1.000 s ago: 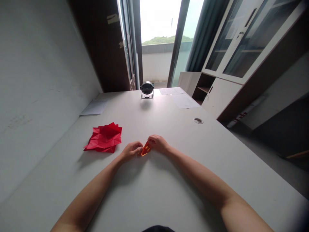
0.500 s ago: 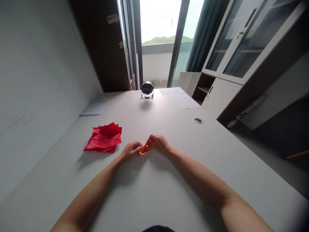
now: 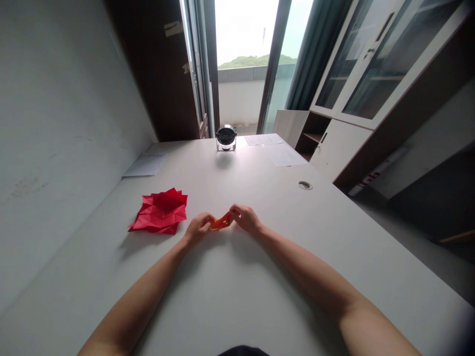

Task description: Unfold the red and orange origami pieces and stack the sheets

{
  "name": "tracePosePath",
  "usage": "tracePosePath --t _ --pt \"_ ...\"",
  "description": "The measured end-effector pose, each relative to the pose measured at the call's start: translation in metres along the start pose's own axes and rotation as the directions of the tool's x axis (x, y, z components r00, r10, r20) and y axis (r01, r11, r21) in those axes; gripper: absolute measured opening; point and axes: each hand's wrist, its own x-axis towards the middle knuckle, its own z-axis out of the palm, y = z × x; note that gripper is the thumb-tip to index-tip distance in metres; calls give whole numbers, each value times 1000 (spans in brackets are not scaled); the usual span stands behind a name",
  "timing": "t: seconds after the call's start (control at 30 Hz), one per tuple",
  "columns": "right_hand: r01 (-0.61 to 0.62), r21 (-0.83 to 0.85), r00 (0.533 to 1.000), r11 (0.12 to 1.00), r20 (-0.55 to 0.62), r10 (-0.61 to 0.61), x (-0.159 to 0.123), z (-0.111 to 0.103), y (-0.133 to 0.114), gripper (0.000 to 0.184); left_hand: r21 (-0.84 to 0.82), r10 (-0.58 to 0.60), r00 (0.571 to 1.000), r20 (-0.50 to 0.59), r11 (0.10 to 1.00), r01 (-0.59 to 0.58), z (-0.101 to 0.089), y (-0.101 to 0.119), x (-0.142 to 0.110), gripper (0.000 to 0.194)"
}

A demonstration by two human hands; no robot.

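Between my two hands is a small piece of folded paper [image 3: 221, 222], orange and red, with gaps showing through it. My left hand [image 3: 200, 227] pinches its left end between thumb and fingers. At its right end, the fingers of my right hand [image 3: 244, 217] are closed on it. The paper is held just over the white table [image 3: 237, 287], and its ends are hidden by my fingertips. To the left of my left hand lies a larger creased sheet of red paper [image 3: 161, 211], standing up in ridges.
At the far edge stands a round black and silver device [image 3: 226, 137] on a bracket. White papers [image 3: 284, 154] lie at the back right, another sheet [image 3: 145, 164] at the back left by the wall. A cable hole [image 3: 305, 185] sits on the right.
My left hand has shifted slightly left and up. The folded paper now stretches longer and flatter between my hands. My right hand has barely moved.
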Motion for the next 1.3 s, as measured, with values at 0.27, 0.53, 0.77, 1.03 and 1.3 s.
tracePosePath --t 0.27,0.53,0.77,1.03,1.3 --pt "26 1 998 1000 -55 -26 -1 -5 -4 13 75 46 999 11 996 -47 -4 5 -1 24" --pt "82 38 988 996 -133 -76 -2 -8 -12 15 267 156 983 97 947 -177 -3 12 -3 15" --pt "89 47 985 995 -154 -81 -3 -9 -16 12 313 198 971 136 921 -231 0 9 -2 16" --pt "81 44 981 996 -182 -72 -7 -4 -11 22 260 171 981 87 947 -188 2 9 -3 15" --pt "132 85 990 988 -54 -128 -5 -8 -19 18 284 170 984 57 942 -180 2 17 -5 17"
